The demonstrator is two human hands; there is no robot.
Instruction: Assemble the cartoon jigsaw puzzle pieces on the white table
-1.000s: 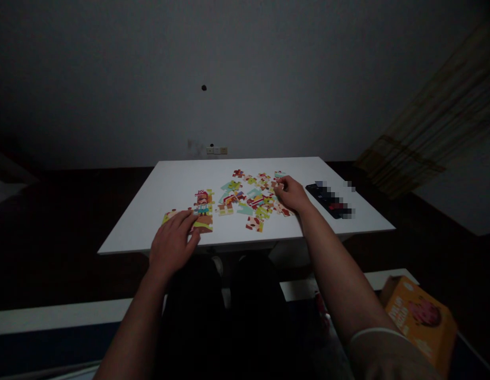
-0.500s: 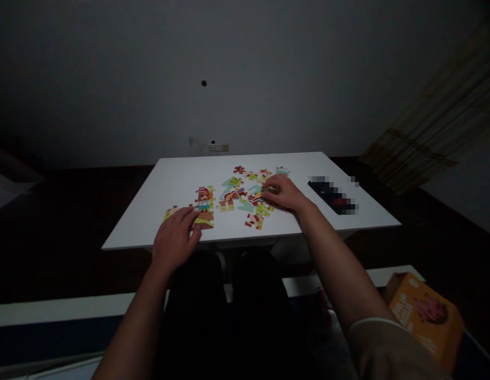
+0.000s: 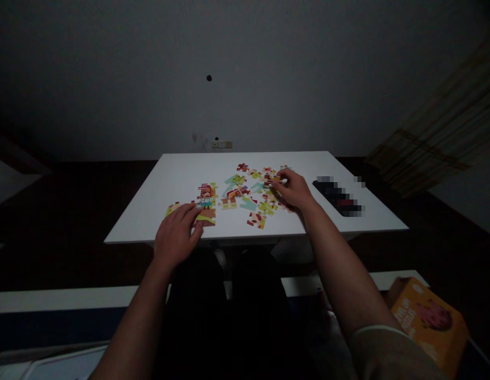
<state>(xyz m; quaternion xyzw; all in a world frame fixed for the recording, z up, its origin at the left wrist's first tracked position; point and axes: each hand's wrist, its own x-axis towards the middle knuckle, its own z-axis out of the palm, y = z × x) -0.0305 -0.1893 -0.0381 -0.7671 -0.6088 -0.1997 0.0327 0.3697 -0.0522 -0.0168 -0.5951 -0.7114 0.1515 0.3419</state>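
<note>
My left hand (image 3: 177,235) lies flat with its fingers spread on the joined jigsaw section (image 3: 207,215), covering part of it. This section shows a figure in a red hat on a green and brown ground. At the right of the scattered pieces, my right hand (image 3: 294,189) pinches a reddish-brown jigsaw piece (image 3: 274,180) between thumb and fingers. Below and left of that hand are several loose pieces, among them a pale green one (image 3: 248,203), a yellow-green one (image 3: 267,208) and a spotted one (image 3: 256,219). The right hand hides some pieces behind it.
The white table (image 3: 150,184) stands before a grey wall. A dark, partly blurred-out object (image 3: 335,198) lies on its right side. An orange puzzle box (image 3: 429,322) sits at the lower right, beside my right arm, and a patterned curtain (image 3: 427,126) hangs at the right.
My right hand has lifted slightly and shifted right, with a reddish-brown jigsaw piece now showing at its fingertips. My left hand rests on the same joined section. The camera view has shifted slightly.
</note>
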